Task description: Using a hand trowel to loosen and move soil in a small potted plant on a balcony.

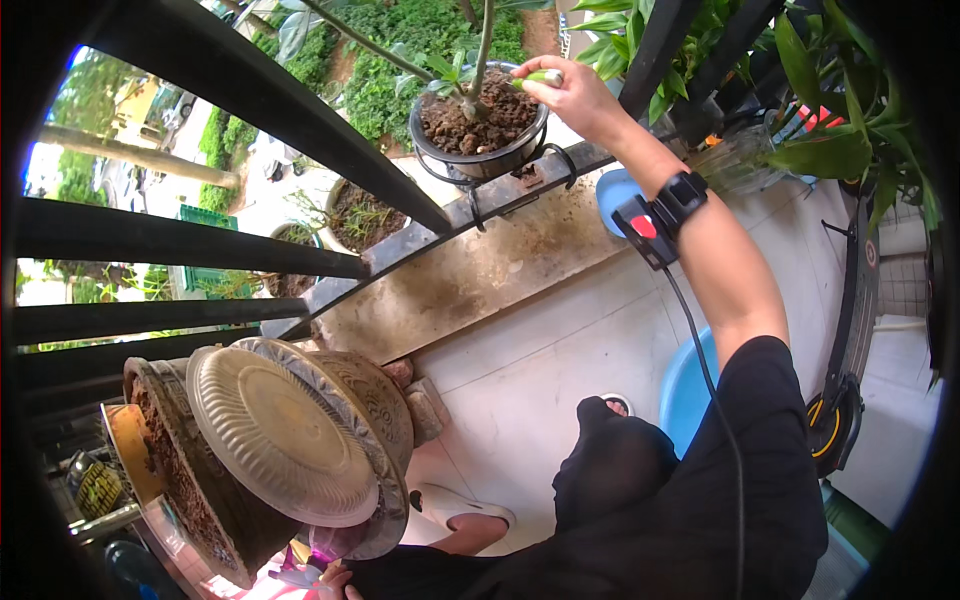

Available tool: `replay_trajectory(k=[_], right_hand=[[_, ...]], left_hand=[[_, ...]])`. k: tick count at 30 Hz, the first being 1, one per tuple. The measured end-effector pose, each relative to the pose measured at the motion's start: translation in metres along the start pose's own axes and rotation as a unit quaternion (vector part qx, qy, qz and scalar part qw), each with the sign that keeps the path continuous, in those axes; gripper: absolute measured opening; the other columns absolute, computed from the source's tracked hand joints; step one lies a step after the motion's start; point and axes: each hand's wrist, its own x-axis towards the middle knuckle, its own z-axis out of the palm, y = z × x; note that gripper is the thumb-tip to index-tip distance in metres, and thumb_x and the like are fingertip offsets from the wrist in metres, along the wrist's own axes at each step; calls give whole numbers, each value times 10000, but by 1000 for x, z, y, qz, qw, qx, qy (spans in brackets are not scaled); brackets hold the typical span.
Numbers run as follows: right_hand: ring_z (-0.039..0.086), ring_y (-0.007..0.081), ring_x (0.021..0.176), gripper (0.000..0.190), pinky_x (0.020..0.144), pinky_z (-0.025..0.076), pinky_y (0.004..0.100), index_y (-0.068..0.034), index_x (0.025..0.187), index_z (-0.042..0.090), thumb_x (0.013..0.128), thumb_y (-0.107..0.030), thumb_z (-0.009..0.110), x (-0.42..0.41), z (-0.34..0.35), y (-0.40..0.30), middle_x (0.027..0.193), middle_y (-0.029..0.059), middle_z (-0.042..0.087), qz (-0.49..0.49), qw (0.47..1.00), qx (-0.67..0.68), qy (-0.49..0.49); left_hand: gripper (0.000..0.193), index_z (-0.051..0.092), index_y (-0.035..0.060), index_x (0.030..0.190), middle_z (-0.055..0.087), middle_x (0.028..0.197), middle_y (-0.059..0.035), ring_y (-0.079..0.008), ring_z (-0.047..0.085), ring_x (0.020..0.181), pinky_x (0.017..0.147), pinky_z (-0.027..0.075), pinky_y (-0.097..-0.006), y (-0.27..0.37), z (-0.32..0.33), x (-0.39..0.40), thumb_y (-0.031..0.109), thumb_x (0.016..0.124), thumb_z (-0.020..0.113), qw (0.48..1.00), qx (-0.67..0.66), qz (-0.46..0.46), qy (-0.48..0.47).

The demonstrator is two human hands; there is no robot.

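My right hand (574,94) is closed around a small tool's green and white handle (544,77), beside the rim of a potted plant; the tool's far end is hard to make out. The round pot (480,165) holds brown lumpy soil (480,124) and a thick-stemmed plant (474,105), and sits in a black metal ring on the railing ledge. At the bottom edge, my left hand (337,583) is partly cut off, with its fingers at a purple and clear plastic thing (304,571), perhaps a spray bottle; the grip is unclear.
Black railing bars (300,112) slant across the left. Near them, a pale ribbed plastic saucer (292,435) lies on an ornate planter (375,397). A blue basin (686,382) is on the tiled floor beside my leg. Leafy plants and a scooter (844,315) stand right.
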Motion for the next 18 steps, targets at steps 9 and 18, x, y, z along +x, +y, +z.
replay_trajectory(k=[9,18], right_hand=[[497,63,560,177,542,411,254,-85,1045,677,907,-184,624,-23,-12,-24,619,-8,562,-12,997,12,74],[520,69,564,185,538,416,260,-64,1011,687,881,-187,643,-4,2,-5,620,3,584,12,994,5,105]], left_hand=[[262,629,-41,1062,640,1159,-208,-361,577,1125,1021,414,-455,-4,2,1,153,985,469,1000,-17,9,4],[265,636,-35,1046,650,1151,-209,-362,583,1125,1022,412,-457,-11,0,-1,161,990,467,1000,6,17,5]])
